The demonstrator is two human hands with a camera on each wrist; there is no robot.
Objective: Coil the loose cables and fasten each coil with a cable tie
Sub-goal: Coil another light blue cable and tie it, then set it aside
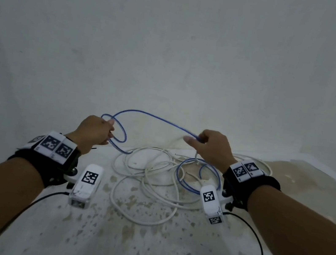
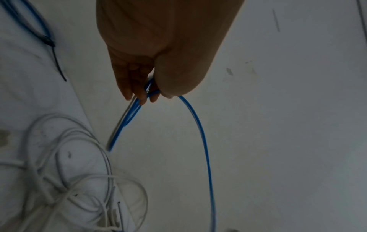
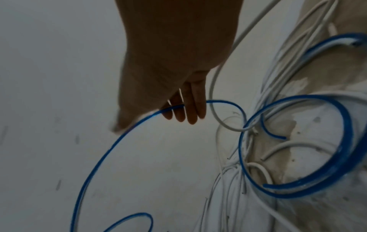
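left hand: raised off the surface, fingers curled round small loops of the blue cable; in the left wrist view the fingertips pinch several blue strands together against the thumb
right hand: raised level with the left, fingers curled round the same blue cable, thumb stretched out toward the left hand; in the right wrist view the strand runs across the fingers
blue cable: arches in the air from one hand to the other; a small coil hangs just below the left hand; past the right hand it drops to more loose loops lying under and beside the right wrist
white cables: a loose tangle on the surface below and between the two hands, overlapping the blue loops on the right-hand side; not held by either hand
second blue bundle: seen only in the left wrist view, on the little-finger side of the left hand, well apart from it
black cable tie: wrapped on that bundle, its tail sticking out free
surface: white, speckled with brownish stains, beneath both forearms; whether it is a table or a floor cannot be told
wrist rigs: black straps with marker tags and white camera housings on both wrists, thin black leads trailing back toward the person
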